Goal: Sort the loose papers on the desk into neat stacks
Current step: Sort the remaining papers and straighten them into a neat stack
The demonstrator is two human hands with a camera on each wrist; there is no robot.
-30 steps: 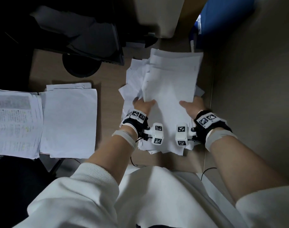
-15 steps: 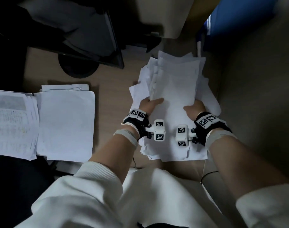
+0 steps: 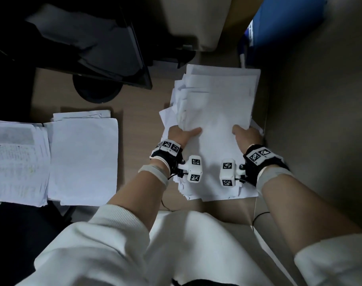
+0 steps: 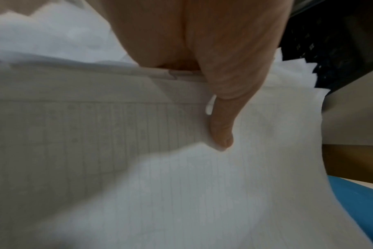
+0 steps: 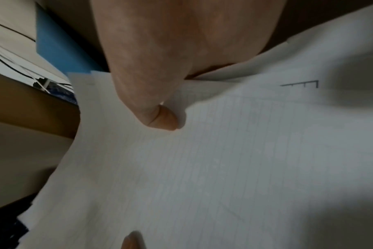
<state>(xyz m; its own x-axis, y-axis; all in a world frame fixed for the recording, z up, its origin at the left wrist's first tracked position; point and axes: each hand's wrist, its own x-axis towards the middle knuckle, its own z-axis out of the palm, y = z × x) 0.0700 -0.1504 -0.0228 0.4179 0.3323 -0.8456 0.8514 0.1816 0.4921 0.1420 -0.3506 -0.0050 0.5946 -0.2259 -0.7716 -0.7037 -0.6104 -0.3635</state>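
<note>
A thick sheaf of white papers (image 3: 217,112) is held over the wooden desk (image 3: 138,124), its sheets uneven along the left side. My left hand (image 3: 181,134) grips its left edge, thumb lying on the top sheet; the fingers are hidden underneath. My right hand (image 3: 246,134) grips the right edge the same way. The left wrist view shows the left hand (image 4: 219,128) with its thumb pressed on a faintly ruled sheet (image 4: 181,185). The right wrist view shows the right hand (image 5: 160,118) with its thumb on the sheet (image 5: 224,168).
Two flat paper stacks lie at the left: a blank-topped one (image 3: 83,162) and a printed one (image 3: 15,162). A dark monitor (image 3: 93,48) on a round base (image 3: 97,91) stands at the back. A blue box (image 3: 279,23) sits at the back right beside a wall (image 3: 320,120).
Both hands have drawn the spread sheets together. The sheaf is narrower and more squared than a second ago, with fewer corners fanning out at the left and right.
</note>
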